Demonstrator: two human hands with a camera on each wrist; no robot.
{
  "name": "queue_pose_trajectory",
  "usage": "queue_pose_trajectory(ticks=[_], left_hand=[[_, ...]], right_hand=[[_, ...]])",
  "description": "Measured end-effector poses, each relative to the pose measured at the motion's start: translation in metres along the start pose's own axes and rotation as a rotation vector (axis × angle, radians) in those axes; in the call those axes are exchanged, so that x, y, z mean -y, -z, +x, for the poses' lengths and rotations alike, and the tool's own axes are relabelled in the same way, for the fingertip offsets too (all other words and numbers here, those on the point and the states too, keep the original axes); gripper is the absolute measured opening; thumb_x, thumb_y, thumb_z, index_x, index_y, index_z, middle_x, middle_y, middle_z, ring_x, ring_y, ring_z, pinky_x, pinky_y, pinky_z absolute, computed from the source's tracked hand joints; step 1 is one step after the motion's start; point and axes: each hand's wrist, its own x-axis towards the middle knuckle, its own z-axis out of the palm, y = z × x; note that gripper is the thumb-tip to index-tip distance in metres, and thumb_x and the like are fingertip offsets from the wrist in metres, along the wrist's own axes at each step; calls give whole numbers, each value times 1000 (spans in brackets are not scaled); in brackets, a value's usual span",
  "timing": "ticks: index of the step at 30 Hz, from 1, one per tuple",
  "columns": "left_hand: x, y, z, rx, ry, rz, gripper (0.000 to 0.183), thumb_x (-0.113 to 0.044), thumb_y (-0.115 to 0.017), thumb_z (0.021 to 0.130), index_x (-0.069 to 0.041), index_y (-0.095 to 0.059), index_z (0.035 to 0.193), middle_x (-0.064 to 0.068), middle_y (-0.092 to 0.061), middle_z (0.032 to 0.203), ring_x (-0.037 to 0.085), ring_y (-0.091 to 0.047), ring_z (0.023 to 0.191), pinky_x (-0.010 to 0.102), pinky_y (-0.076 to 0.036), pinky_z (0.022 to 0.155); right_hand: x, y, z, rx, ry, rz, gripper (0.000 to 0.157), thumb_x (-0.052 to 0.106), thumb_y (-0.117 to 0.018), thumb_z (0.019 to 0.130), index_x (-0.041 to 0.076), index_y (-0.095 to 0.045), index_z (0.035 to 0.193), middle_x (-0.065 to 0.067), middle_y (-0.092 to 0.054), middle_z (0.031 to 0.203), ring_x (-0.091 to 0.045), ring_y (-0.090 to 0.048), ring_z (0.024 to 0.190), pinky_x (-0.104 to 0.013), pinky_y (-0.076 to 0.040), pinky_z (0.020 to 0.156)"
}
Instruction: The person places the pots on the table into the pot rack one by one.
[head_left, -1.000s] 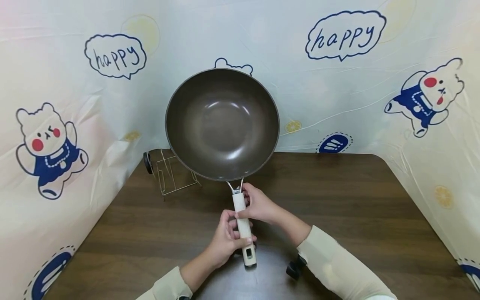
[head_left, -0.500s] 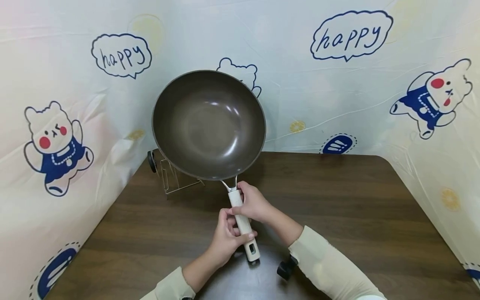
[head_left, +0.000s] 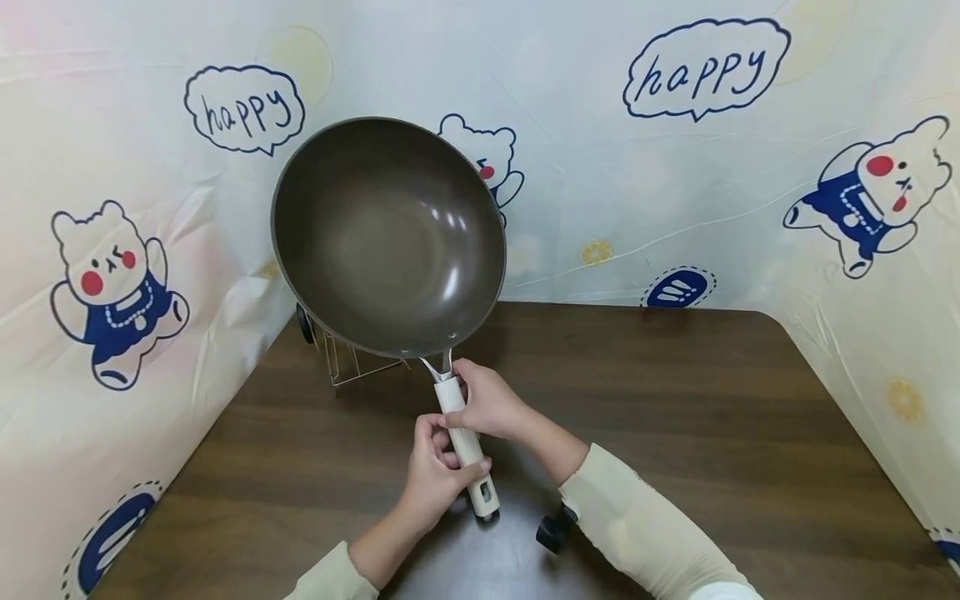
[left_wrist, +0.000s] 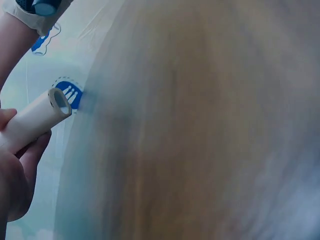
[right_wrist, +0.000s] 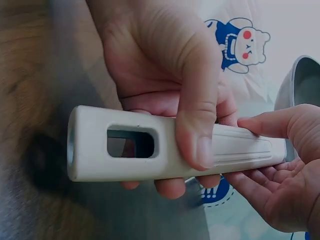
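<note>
Over the upper middle of the head view, left of centre, hangs a deep, brown-lined wok-style pan point(head_left: 375, 242), tipped so that its hollow faces the camera. Its cream handle point(head_left: 465, 442) slants down toward the lower centre, where both hands hold it. The left hand point(head_left: 435, 479) grips the lower part, thumb across the top and fingers curled beneath; the right hand point(head_left: 487, 402) pinches the upper end, just below the metal bracket point(head_left: 437, 373).

Partly hidden behind the pan, at middle left, a thin wire rack point(head_left: 367, 374) stands on the dark wooden table point(head_left: 637, 383), with a black rounded piece point(head_left: 304, 323) beside it. Whether pan and rack touch, I cannot tell.

The likeliest trouble is a dip or roll of the pan: its broad bowl sits beyond both grips, and the handle is slim and looks smooth, so a loosened pinch near the bracket could let it swing. Lowered carelessly, the bowl could catch the rack and knock it askew, since the pan itself blocks much of the head camera's sight of those wires.
</note>
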Motion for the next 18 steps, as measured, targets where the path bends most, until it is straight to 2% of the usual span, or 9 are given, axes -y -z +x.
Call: queue_pose_trajectory(ticks=[4,8,10,12,15,18], left_hand=[[-4,4,2,-12,30,-5,78,20,-74,68,-3,-27,125,28,-57,114,40,-68,85,39,-59,72],[-4,9,3,18,88,-96,81,24,-69,68,-3,-23,129,28,-57,110,37,-68,86,43,-58,77],[-3,12,3,60,113,-137,80,24,-68,69,-3,-22,128,27,-58,107,30,-68,84,44,-57,79],[-3,18,4,114,121,-174,76,22,-68,72,-2,-22,127,22,-60,105,28,-68,86,45,-57,81],[-4,27,6,215,103,-225,70,19,-68,76,-3,-23,126,17,-61,103,28,-68,89,44,-56,83],[-5,34,7,302,69,-266,68,16,-67,79,-4,-22,126,15,-61,105,28,-68,92,42,-56,85]], right_hand=[[7,0,4,47,-10,58,52,5,-83,74,1,-53,117,-4,-63,92,-19,-62,85,-27,-52,71],[13,-2,5,80,-30,91,46,2,-81,74,3,-54,111,-2,-63,88,-20,-62,83,-27,-52,71],[15,-3,5,86,-38,96,45,2,-81,75,4,-53,110,-2,-63,88,-19,-62,84,-28,-52,73],[15,-2,5,90,-37,122,45,1,-81,75,4,-54,110,-2,-63,89,-20,-62,86,-31,-53,76],[15,-1,6,107,-28,177,46,-1,-81,75,3,-54,112,-3,-64,92,-21,-62,89,-36,-53,82],[16,-1,6,144,-14,218,46,-3,-80,74,2,-54,112,-4,-64,94,-23,-62,91,-35,-52,83]])
